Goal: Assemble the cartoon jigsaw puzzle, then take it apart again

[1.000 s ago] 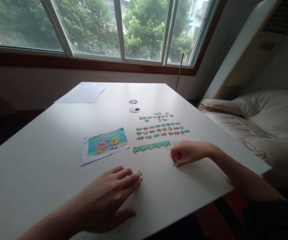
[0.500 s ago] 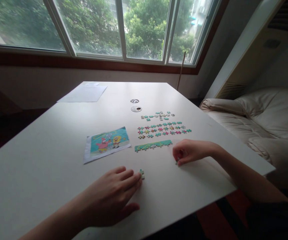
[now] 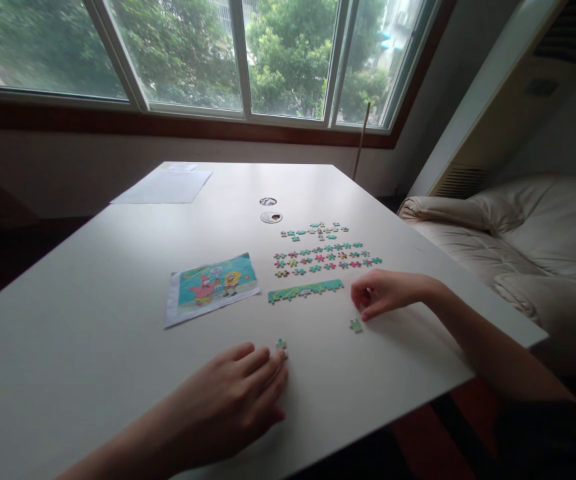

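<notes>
My left hand (image 3: 228, 400) lies flat on the white table (image 3: 93, 280), fingers stretched out, fingertips just touching a small green puzzle piece (image 3: 281, 345). My right hand (image 3: 385, 292) hovers loosely curled near the right end of a joined teal strip of pieces (image 3: 305, 291), holding nothing that I can see. A second loose piece (image 3: 356, 325) lies on the table just below that hand. Rows of loose pieces (image 3: 325, 259) lie beyond the strip. A cartoon reference picture (image 3: 213, 287) lies to the left of the strip.
More loose pieces (image 3: 315, 231) sit further back, near two round cable holes (image 3: 271, 217). A sheet of paper (image 3: 165, 186) lies at the far left corner. A cream sofa (image 3: 528, 240) stands right of the table. Windows (image 3: 238, 60) run behind it.
My right hand has let go of the small piece and lifted up and away from it. My left hand has slid slightly back toward me, still at its piece.
</notes>
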A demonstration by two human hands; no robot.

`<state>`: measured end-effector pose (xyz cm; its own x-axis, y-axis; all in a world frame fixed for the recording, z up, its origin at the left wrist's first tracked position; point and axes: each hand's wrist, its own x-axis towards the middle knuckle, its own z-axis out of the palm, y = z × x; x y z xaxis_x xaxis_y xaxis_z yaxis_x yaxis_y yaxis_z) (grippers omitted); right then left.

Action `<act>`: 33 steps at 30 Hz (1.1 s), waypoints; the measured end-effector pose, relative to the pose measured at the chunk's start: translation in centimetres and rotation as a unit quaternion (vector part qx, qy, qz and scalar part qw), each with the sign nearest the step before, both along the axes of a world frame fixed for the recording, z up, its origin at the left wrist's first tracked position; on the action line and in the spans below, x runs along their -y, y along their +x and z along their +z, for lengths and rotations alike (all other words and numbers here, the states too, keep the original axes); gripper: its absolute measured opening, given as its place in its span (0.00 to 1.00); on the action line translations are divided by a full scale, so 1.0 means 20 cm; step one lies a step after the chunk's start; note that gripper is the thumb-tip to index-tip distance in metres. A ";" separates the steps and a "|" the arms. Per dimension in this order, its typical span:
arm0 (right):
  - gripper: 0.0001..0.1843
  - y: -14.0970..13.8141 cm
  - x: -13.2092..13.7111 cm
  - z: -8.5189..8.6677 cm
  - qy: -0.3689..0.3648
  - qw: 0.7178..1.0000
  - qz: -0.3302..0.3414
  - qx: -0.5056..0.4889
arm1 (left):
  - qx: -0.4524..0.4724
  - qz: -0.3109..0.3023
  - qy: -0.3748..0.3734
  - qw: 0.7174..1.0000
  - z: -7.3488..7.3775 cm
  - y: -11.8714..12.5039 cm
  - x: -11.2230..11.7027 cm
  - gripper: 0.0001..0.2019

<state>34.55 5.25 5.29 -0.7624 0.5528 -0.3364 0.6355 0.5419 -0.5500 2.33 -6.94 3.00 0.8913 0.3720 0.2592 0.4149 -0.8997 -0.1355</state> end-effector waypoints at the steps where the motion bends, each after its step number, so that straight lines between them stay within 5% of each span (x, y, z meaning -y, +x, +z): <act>1: 0.18 0.00 0.00 -0.01 0.000 1.000 0.001 -0.005 | 0.003 -0.002 0.001 1.000 0.00 0.00 0.00 0.15; 9: 0.17 -0.06 0.03 -0.05 0.020 0.996 0.058 -0.063 | 0.032 -0.010 0.006 0.999 0.02 0.01 0.00 0.14; 25: 0.16 -0.06 0.04 -0.02 0.010 0.998 0.040 -0.051 | 0.039 -0.014 0.013 0.999 0.02 0.00 -0.02 0.13; 33: 0.14 -0.03 -0.01 0.00 0.048 0.996 0.014 -0.076 | 0.047 0.038 0.022 0.998 0.01 -0.06 -0.12 0.12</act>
<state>33.92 5.37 5.23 -0.8156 0.5553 -0.1629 0.5336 0.6127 -0.5830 1.22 -4.51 3.15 0.8321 0.4233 0.3584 0.4937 -0.8598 -0.1306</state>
